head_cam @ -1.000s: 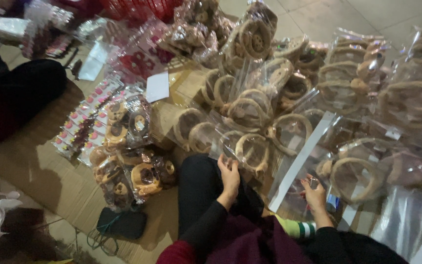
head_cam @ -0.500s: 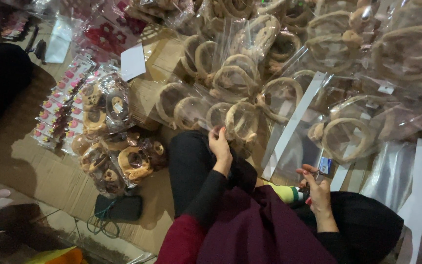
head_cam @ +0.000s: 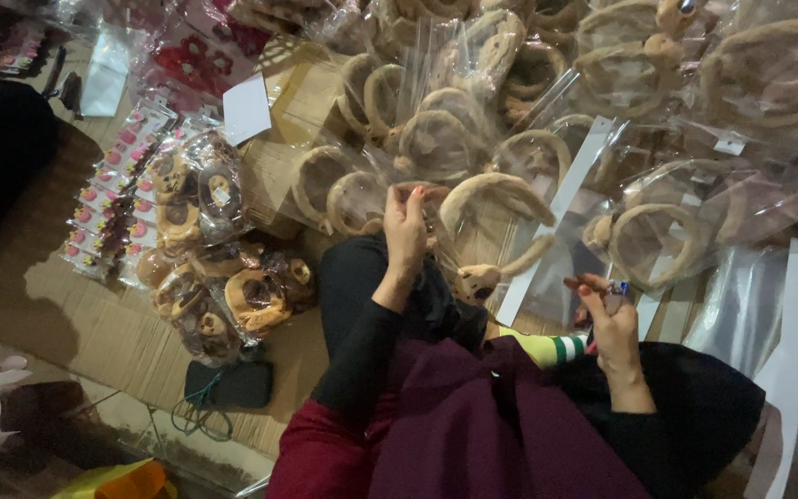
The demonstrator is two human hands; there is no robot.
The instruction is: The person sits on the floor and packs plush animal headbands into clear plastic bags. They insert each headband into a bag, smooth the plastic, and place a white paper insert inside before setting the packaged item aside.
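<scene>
A dim floor covered with flattened cardboard (head_cam: 66, 314), seen from above, where a person sits among heaps of plush headbands. Across the top and right of the frame lie many tan furry headbands already sealed in clear plastic bags (head_cam: 768, 83), stacked loosely over one another. At left centre is a separate pile of bagged brown animal-face hair accessories (head_cam: 214, 277), with a row of small pink hair clips on cards (head_cam: 103, 222) beside it and a dark phone with a cable (head_cam: 228, 383) on the cardboard below. Judging by the heaps, most pieces look packed, while empty clear bags with white strips (head_cam: 787, 323) wait at right.

The left hand (head_cam: 405, 226) reaches forward at centre frame, arm extended over the knee, fingers closed together pinching the edge of a bag at a tan headband (head_cam: 496, 194), which lies unbagged on the floor just beyond the knee. The right hand (head_cam: 607, 310) is held low at right centre, wrist bent inward, fingers curled around a small object (head_cam: 616, 291); what it is cannot be told.
</scene>
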